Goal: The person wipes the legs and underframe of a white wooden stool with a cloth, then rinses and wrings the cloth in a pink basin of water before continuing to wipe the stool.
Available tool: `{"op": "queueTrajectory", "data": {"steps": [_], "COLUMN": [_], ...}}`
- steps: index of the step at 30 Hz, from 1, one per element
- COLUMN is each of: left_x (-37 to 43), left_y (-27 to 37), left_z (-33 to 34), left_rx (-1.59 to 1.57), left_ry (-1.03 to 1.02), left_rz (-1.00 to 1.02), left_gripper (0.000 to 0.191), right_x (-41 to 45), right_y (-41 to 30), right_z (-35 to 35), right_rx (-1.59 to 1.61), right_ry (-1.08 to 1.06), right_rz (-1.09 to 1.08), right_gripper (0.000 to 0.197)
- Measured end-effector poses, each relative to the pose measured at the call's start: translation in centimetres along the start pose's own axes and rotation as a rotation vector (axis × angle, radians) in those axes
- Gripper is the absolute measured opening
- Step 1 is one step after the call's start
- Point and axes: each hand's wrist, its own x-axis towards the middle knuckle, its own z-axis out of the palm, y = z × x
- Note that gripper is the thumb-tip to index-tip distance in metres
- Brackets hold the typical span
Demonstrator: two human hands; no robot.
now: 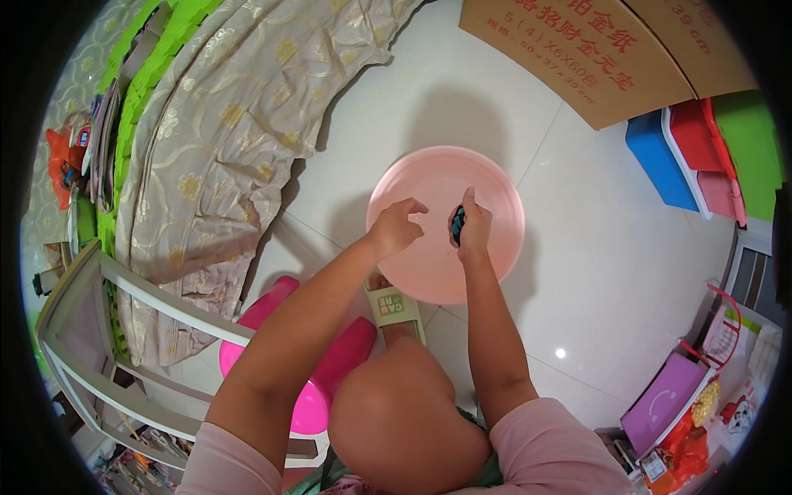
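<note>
A round pink plastic basin point(433, 272) stands on the tiled floor in front of me. Over its left side is my left hand point(399, 228), its fingers curved and apart with nothing between them. Above the right half of the basin, my right hand point(474, 224) is closed around a small dark bundle with teal parts point(458, 225), thumb pointing away from me. Most of the bundle is hidden in the fingers, so its kind cannot be told. Whether the basin holds clear water is not plain.
A patterned cloth point(229, 161) hangs at left above a pink plastic stool point(322, 396) and a pale frame point(173, 309). A cardboard box point(575, 55) and coloured bins point(662, 161) stand at upper right, a purple bin point(662, 402) at lower right. My slippered foot point(396, 309) touches the basin's near side.
</note>
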Motion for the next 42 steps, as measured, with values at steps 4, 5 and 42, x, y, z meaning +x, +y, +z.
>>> {"op": "queueTrajectory", "data": {"steps": [4,5,42], "left_x": [-0.4,-0.5,-16.5], "left_y": [3.1,3.6,15.0], "left_z": [0.0,-0.1,-6.5], "left_rx": [-0.119,-0.167,0.090], "left_ry": [-0.073,-0.100,0.512], "left_rz": [-0.050,-0.067,0.278], "left_gripper": [0.037,0.038,0.020], "right_x": [-0.7,-0.9,-13.6], "right_y": [-0.6,-0.8,-14.2], "right_z": [0.1,0.3,2.4], "right_rx": [0.021,0.035,-0.173], "right_ry": [0.052,0.058,-0.805], "right_rz": [-0.091,-0.113,-0.179], "right_gripper": [0.059,0.059,0.056]}}
